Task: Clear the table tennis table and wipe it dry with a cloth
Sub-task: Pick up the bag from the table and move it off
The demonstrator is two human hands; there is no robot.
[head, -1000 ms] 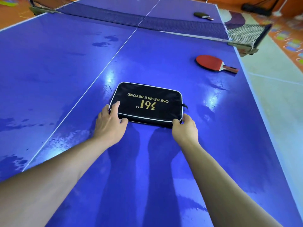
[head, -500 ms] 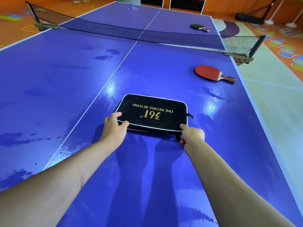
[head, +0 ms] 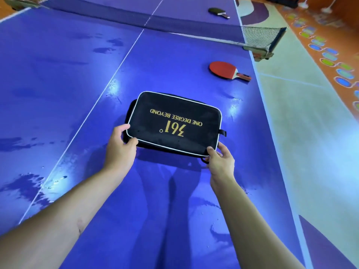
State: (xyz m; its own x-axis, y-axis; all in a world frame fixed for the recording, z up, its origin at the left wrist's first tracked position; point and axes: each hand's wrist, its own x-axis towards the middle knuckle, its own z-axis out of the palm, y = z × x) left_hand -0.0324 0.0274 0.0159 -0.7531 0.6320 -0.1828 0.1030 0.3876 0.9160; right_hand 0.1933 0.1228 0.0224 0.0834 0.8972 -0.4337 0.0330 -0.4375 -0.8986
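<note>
We noted the left hand [head: 119,150] pinching the near left corner of the black zip case [head: 174,123], thumb on top, and the right hand [head: 220,162] gripping its near right corner. The case's near edge sat raised off the table [head: 58,84], just right of the white centre line; whether the far edge touched, we could not tell. A red paddle [head: 225,70] lay flat near the table's right edge, short of the net [head: 258,34]. A dark paddle [head: 215,11] lay beyond the net, also near the right edge. Wet patches [head: 108,49] showed on the left half.
</note>
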